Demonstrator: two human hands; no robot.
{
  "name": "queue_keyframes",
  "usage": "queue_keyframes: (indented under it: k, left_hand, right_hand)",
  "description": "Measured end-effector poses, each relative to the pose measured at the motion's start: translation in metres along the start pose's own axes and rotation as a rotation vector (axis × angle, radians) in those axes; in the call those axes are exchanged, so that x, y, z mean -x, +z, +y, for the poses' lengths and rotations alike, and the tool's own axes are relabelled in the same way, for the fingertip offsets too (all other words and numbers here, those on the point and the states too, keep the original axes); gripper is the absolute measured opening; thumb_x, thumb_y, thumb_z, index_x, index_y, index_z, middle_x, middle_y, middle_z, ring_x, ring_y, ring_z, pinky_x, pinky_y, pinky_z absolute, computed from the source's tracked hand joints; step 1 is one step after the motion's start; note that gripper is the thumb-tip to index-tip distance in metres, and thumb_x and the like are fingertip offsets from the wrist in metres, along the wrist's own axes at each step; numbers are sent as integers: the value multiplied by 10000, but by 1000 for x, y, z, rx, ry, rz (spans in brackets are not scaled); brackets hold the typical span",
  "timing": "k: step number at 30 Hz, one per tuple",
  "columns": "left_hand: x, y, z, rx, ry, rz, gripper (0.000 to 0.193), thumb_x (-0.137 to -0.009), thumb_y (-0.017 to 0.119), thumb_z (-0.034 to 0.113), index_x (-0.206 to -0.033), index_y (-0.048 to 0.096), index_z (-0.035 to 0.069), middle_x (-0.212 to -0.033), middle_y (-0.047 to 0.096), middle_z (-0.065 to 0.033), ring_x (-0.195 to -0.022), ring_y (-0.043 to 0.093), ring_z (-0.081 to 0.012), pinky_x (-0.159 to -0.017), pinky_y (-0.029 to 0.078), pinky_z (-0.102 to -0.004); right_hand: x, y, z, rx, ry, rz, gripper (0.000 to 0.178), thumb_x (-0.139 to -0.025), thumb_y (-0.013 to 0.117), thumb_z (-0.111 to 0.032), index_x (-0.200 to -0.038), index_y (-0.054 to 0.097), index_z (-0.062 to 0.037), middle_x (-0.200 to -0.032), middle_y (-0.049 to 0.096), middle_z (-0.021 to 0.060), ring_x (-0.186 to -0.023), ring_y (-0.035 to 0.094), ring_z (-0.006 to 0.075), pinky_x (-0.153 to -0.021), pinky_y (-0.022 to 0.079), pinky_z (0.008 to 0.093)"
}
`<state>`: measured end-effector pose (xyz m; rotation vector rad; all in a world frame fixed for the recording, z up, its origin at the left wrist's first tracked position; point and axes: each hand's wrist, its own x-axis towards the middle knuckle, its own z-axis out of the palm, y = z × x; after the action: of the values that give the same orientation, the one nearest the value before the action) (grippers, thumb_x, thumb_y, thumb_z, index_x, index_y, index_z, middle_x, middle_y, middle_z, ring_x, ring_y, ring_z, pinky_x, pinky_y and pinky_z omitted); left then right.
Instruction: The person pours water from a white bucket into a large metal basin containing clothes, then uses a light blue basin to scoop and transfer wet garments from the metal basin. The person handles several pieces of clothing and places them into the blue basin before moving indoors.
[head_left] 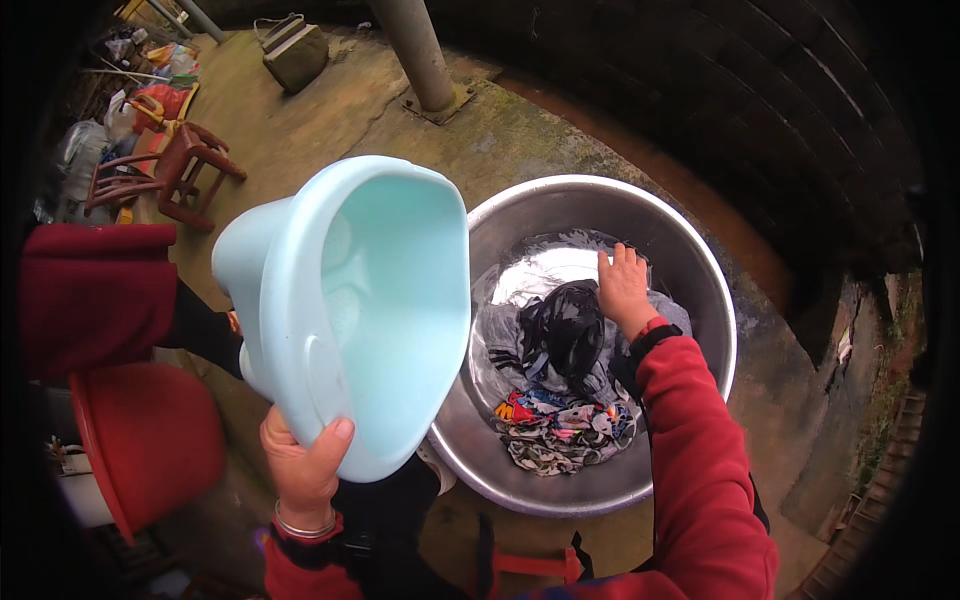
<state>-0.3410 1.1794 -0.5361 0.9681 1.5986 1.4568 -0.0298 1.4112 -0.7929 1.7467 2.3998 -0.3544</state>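
Note:
My left hand [305,465] grips the rim of a light blue plastic basin [400,290], thumb on the inner side and fingers outside. The basin is tipped on its side, its mouth turned toward a large round metal tub [690,430]; no water shows pouring from it. Inside the tub, wet clothes lie in shallow water: a black garment [565,335], grey cloth, and a multicoloured patterned piece [570,425]. My right hand [625,290] is over the far right of the heap, fingers stretched out, seemingly touching the cloth and holding nothing.
At the left stands a red plastic tub [155,440], below a dark red garment [95,290] and a black-clad limb. Farther back are a brown wooden chair [185,170], a concrete block [295,55] and a metal post [415,55]. A dark wall [720,110] borders the right.

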Motion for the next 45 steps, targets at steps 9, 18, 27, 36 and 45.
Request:
queue_keyframes:
  k: [9, 18, 27, 36, 45]
  left_hand:
    - [6, -13, -2, 65, -44, 108, 447, -742, 700, 60, -1160, 573, -34, -1091, 647, -126, -978, 619, -190, -890, 481, -328]
    - [3, -24, -2, 147, -49, 76, 412, -787, 721, 20, -1172, 576, -7, -1081, 646, -78, -962, 612, -147, -865, 494, -303]
    - [0, -33, -5, 188, 35, 141, 375, -831, 634, 1, -1196, 555, -26, -1109, 620, -91, -989, 589, -160, -900, 467, -318]
    - [0, -39, 10, 271, 96, 106, 424, -899, 606, 141, -1244, 491, -78, -1144, 604, -154, -996, 600, -198, -902, 472, -331]
    - [2, -59, 5, -5, 62, 67, 639, -1030, 240, 482, -1404, 346, -26, -1324, 513, -150, -1181, 529, -232, -998, 426, -348]
  right_hand:
    - [21, 93, -49, -74, 16, -404, 1046, -505, 914, -295, -1403, 380, -349, -1402, 375, 91, -1241, 415, 414, -898, 450, 580]
    - [79, 112, -24, -340, 96, -255, 703, -584, 856, -314, -1196, 562, -132, -1105, 590, 138, -1027, 599, 334, -856, 508, 422]
    - [149, 44, -16, -1127, 325, -207, 605, -628, 868, -246, -1109, 594, -3, -954, 679, 99, -878, 647, 204, -796, 509, 319]
    - [151, 49, -22, -873, -80, -970, 624, -755, 802, -392, -1208, 597, -15, -1037, 665, 56, -1008, 583, 155, -918, 451, 295]
    - [-15, 178, 23, -2182, 692, -110, 617, -992, 419, -442, -1479, 267, -96, -1494, 312, 190, -1294, 416, 326, -1024, 383, 416]
